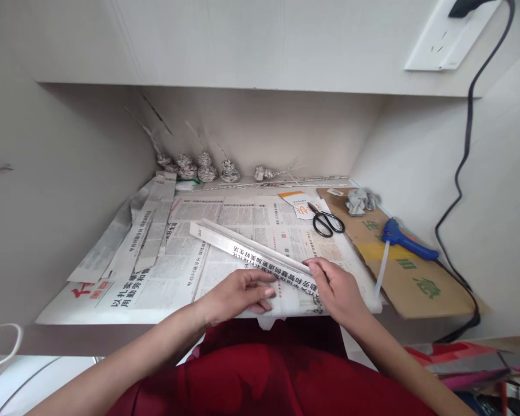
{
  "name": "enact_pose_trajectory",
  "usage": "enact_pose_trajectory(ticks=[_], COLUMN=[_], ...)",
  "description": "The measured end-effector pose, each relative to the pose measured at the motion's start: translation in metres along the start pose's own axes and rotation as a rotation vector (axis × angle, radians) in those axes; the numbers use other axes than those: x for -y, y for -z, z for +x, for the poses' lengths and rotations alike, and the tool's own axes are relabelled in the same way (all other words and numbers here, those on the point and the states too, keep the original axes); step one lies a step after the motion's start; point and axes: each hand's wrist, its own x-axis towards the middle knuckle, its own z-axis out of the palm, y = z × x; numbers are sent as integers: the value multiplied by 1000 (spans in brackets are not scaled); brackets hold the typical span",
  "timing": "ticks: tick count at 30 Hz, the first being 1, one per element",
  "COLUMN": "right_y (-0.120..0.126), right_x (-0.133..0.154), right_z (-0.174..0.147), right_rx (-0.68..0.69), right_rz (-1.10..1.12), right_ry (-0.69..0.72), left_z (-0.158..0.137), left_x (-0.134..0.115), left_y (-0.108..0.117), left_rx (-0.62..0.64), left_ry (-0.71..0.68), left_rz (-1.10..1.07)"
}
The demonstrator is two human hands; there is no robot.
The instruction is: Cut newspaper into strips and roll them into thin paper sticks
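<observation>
A folded newspaper strip [242, 245] lies aslant over the newspaper-covered table, its far end up to the left. My right hand [338, 289] pinches the strip's near right end between thumb and fingers. Just below the strip's middle, my left hand [240, 294] rests with loosely curled fingers apart, holding nothing I can see. Whether its fingertips touch the strip's lower edge I cannot tell. More cut newspaper strips [145, 225] lie overlapping at the left. A pair of black-handled scissors [325, 222] lies closed beyond my right hand.
Several woven paper gourds [207, 167] stand along the back wall, beside thin rolled paper sticks [268, 185]. On the right, a blue glue gun [409, 241] with a glue stick rests on cardboard [411, 294], near a crumpled grey cloth [360, 201]. A black cord [459, 190] hangs from the socket.
</observation>
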Motion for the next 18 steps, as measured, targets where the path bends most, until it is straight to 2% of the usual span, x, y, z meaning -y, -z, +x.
enact_pose_trajectory(ticks=[5,7,11,14,16,18], right_y=[2,3,4,2,-2,-6], right_x=[10,14,27,42,51,58], right_z=[-5,-6,-9,-13,-16,-18], right_rx=[126,155,95,29,17,28], right_rz=[-133,-123,86,235,291,313], right_ry=[76,96,46,9,12,30], left_z=[10,9,4,5,8,12], left_x=[3,5,4,-4,-13,-23], left_y=[-3,-2,-1,-2,-4,-6], left_rx=[-59,-50,12,27,-34,-151], left_ry=[-32,-59,-77,-105,-192,-299], left_rz=[-64,-50,0,-99,-202,-307])
